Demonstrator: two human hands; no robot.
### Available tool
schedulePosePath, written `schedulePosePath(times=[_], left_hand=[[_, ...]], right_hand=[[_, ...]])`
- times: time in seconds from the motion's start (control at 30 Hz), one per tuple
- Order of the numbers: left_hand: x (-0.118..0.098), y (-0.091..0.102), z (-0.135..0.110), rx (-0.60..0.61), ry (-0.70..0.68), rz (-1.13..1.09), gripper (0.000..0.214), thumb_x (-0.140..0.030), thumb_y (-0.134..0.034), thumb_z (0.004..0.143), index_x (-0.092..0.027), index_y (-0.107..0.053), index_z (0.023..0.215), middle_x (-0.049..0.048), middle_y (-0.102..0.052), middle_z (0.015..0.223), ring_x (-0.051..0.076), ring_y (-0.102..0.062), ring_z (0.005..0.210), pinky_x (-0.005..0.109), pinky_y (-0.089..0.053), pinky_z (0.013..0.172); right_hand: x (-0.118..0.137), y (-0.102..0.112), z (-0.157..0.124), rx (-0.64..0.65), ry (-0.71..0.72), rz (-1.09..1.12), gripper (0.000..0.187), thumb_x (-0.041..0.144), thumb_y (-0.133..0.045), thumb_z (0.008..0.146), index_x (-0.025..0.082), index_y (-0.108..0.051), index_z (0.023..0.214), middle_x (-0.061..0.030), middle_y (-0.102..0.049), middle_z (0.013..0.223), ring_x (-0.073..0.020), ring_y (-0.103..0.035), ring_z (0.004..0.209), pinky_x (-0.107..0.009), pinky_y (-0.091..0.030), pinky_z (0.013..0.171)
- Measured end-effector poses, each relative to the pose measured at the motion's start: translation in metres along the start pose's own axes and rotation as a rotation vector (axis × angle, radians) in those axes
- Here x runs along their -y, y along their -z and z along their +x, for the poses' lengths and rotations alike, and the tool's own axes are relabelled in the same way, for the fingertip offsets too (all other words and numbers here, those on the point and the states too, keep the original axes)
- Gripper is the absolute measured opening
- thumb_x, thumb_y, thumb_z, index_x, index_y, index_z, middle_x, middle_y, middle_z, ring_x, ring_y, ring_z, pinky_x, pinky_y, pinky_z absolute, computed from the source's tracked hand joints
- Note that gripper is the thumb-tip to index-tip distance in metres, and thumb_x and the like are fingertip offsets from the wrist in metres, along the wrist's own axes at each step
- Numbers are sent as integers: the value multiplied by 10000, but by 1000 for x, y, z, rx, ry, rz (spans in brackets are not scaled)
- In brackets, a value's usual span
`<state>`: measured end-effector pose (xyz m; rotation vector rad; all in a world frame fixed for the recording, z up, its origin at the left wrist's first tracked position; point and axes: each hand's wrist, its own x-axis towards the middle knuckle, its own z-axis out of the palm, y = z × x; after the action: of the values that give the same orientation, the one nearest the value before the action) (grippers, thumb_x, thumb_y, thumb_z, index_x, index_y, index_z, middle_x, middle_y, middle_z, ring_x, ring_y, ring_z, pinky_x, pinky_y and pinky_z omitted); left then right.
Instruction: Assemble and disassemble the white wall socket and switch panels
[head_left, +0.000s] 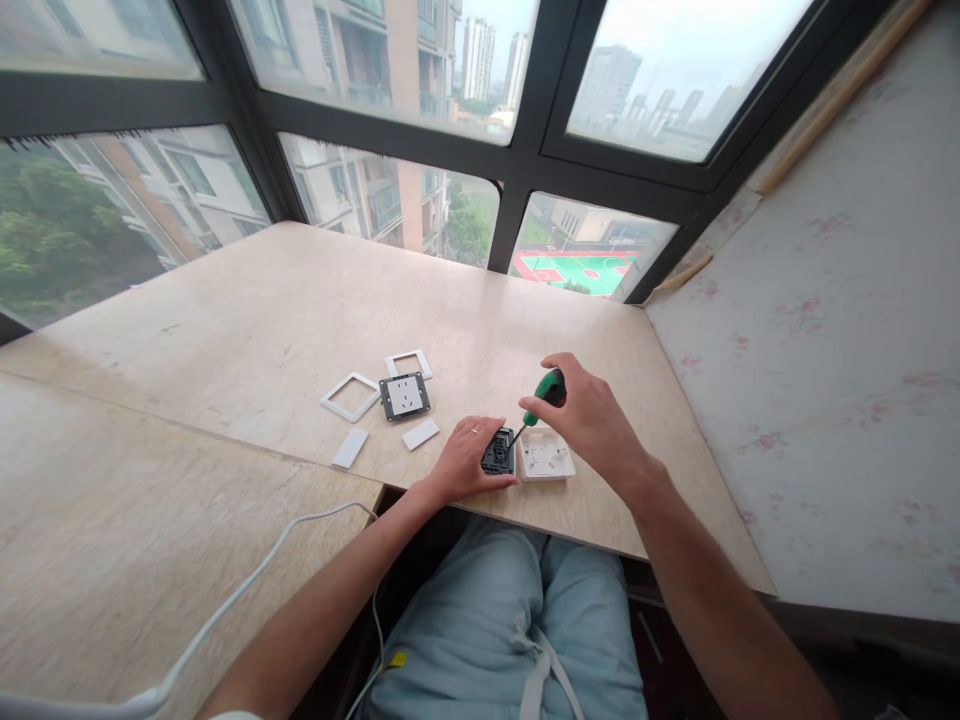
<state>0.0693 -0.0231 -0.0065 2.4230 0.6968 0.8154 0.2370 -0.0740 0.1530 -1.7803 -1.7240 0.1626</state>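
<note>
My left hand (469, 462) grips a black-backed wall switch module (498, 452) by its edges, pressing it to the tabletop. In my right hand (592, 405) is a screwdriver (546, 396) with a green and black handle, its shaft slanting down to the module's back. The tip's exact seat is too small to make out. Just right of the module, a white mounting box (546, 456) lies with its hollow side up; small bits inside it are hard to identify. To the left sits a wall socket (406, 397) with a white face and dark frame.
Two white cover frames (349, 414) (427, 362) and two white rocker plates (350, 449) (421, 434) lie around the socket. A white cable (262, 560) crosses the left side and drops over the front edge. Windows (390, 190) stand behind; a papered wall (817, 330) bounds the right.
</note>
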Motion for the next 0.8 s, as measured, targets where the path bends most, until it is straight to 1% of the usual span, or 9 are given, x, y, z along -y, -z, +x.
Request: schedulePosePath(times=[0.07,0.17,0.23,0.33,0.4,0.47,0.57,0.7,0.8], left_hand=[[1,-1,0,-4,-4,0,856,-577,-795,687,-181,-460,1368,153,-593,1310,324,-540,1229,506,-388,1092],[2,-2,0,-10,-2,-1,852,-571,-792,688,-194,-458,1375,149,-595,1303,328,-546,1222,516,-396,1082],[2,-2,0,-9,3,-8,845,-560,-797,684,-206,-461,1373,145,-598,1298,331,-550,1216,523,-400,1075],[2,-1,0,-6,8,-20,836,-548,-812,671,-214,-471,1358,143,-597,1295,333,-550,1218,526,-400,1074],[2,-1,0,-8,7,-17,838,-552,-815,668,-208,-474,1351,147,-593,1300,333,-547,1224,525,-398,1078],[1,-1,0,-11,5,-9,839,-553,-814,674,-192,-472,1350,155,-590,1306,331,-544,1229,520,-394,1084],[1,0,0,-7,5,0,827,-534,-808,692,-184,-466,1359,160,-589,1310,329,-543,1228,521,-397,1081],[0,0,0,-9,11,-1,841,-518,-810,691,-207,-451,1384,149,-590,1310,334,-548,1218,534,-402,1070],[1,-1,0,-17,9,5,849,-517,-812,688,-201,-448,1388,154,-584,1319,339,-541,1228,536,-392,1080]], right_hand=[[4,11,5,151,74,-28,296,251,-682,783,224,-576,1057,-9,-661,806,-174,-575,676,-299,-419,654],[12,22,13,393,215,-29,207,140,-622,788,227,-595,974,2,-673,825,-158,-593,696,-275,-416,658],[17,23,20,484,280,-59,209,108,-621,783,226,-607,955,-5,-692,861,-158,-610,725,-268,-417,661],[22,20,28,434,245,-242,219,245,-708,807,222,-629,1010,-41,-721,831,-198,-643,736,-281,-414,634],[25,16,31,323,163,-437,266,448,-695,846,197,-649,923,-75,-702,713,-230,-652,691,-296,-397,593],[29,14,32,247,111,-602,407,562,-588,901,181,-640,771,-103,-667,633,-248,-656,650,-309,-380,570],[30,15,32,277,151,-654,392,446,-526,968,174,-622,702,-115,-660,642,-255,-659,653,-322,-374,579],[23,28,34,471,415,-484,38,196,-622,896,187,-659,895,-95,-689,850,-236,-644,789,-322,-424,660],[19,40,32,595,520,-328,350,28,-623,803,205,-643,1105,-78,-678,1008,-224,-630,926,-325,-467,777]])
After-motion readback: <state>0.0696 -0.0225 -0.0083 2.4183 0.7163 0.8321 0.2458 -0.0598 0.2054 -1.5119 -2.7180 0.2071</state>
